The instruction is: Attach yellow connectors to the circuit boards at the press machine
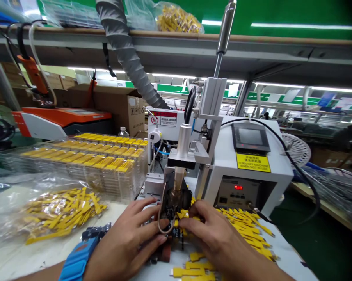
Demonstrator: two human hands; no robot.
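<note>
My left hand point(130, 234), with a blue band point(79, 257) at the wrist, reaches in from the left. Its fingers are stretched and spread, the tips touching the black fixture point(170, 212) under the machine's head. From the other side my right hand point(219, 238) pinches a short flat yellow cable point(183, 214) between thumb and forefinger at the fixture. Above both hands stands the silver machine head point(184, 142), and a thin looped tube point(161, 230) hangs before the fixture. Fingers partly hide the contact point.
Many yellow cables point(246, 230) with metal plugs lie right of my right hand. A clear bag of yellow cables point(70, 210) and stacked clear trays point(117, 183) stand left. A white control box point(252, 156), a grey duct point(126, 50) and an orange machine point(67, 117) surround the bench.
</note>
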